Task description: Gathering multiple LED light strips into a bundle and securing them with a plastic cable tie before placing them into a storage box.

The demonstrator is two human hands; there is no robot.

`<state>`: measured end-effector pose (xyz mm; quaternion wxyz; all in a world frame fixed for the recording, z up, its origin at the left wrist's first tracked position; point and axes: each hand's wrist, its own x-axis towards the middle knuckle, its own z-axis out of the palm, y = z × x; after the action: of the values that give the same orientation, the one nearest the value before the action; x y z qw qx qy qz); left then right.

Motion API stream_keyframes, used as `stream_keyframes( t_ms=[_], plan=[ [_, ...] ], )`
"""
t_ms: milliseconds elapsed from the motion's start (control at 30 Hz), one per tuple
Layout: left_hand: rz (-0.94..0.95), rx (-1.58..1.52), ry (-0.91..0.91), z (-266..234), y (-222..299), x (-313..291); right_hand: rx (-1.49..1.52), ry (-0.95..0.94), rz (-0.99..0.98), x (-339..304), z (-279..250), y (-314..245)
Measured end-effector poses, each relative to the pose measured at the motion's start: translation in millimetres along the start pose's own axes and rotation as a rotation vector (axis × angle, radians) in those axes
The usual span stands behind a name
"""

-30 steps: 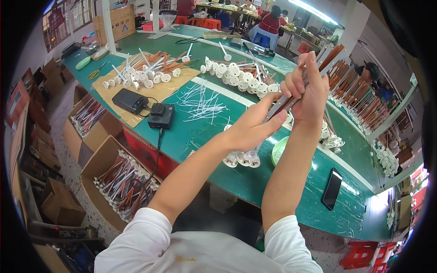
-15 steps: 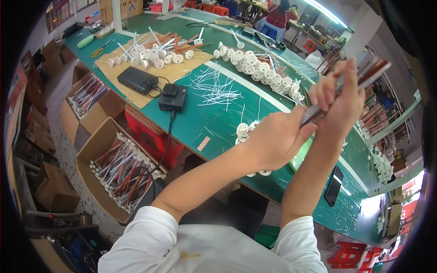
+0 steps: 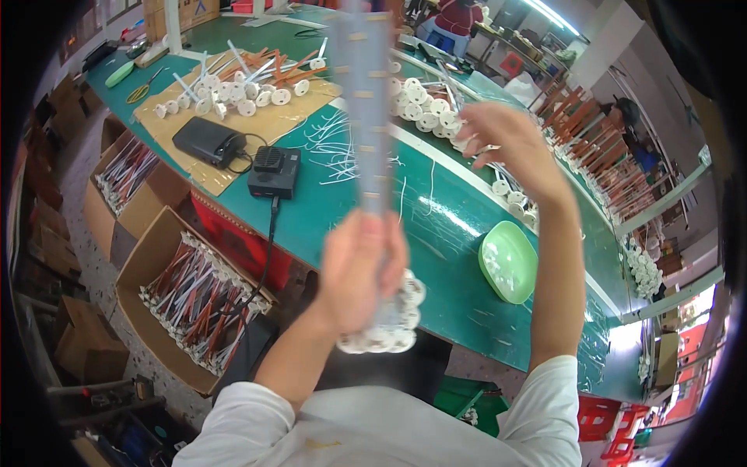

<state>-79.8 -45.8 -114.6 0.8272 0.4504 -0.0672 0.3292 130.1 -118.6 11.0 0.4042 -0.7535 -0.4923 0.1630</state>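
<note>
1. Closest to you: your left hand (image 3: pixel 359 272) is wrapped around the bottom end of a long grey strip (image 3: pixel 362 101), fingers pressed shut on it. It sits over the near edge of the table (image 3: pixel 459 311), right above a small cluster of white discs (image 3: pixel 389 331) lying at that edge.
2. The strip is blurry, but its long axis runs nearly straight up and away from the left hand, towards the far side of the table. So the free end is the far one, and all of it lies beyond your grip.
3. Your right hand (image 3: pixel 510 144) is further out and off to the right, fingers loosely spread, holding nothing I can make out. It hovers over the row of white discs along the table's right side, well apart from the strip.
4. Left hand is the only one on the strip; the right is nearer its upper half than its base.
5. Green dish (image 3: pixel 507 261) sits near the table's near right edge, between your forearms.
</note>
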Motion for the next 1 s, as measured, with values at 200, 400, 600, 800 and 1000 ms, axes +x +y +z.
stream_keyframes(
  t_ms=[200, 400, 600, 800, 1000],
  plan=[
    [0.004, -0.003, -0.002, -16.9, 6.9, 6.8, -0.895, -0.228, 0.268, 29.5, 46.3, 123.7],
    [-0.044, 0.179, -0.066, -8.0, -7.8, 10.3, -0.890, -0.282, 0.329, 13.3, 56.6, 111.4],
    [-0.131, 0.211, -0.246, 14.1, -2.6, 0.4, -0.473, 0.357, 0.046, -33.2, 15.8, 77.3],
    [-0.241, 0.116, -0.382, 44.8, -2.9, -9.3, -0.088, 0.179, -0.271, -114.2, 25.5, -11.5],
    [-0.331, -0.004, -0.410, 58.3, -4.6, -16.6, -0.150, 0.012, -0.331, -146.2, 14.4, -14.3]
  ],
)
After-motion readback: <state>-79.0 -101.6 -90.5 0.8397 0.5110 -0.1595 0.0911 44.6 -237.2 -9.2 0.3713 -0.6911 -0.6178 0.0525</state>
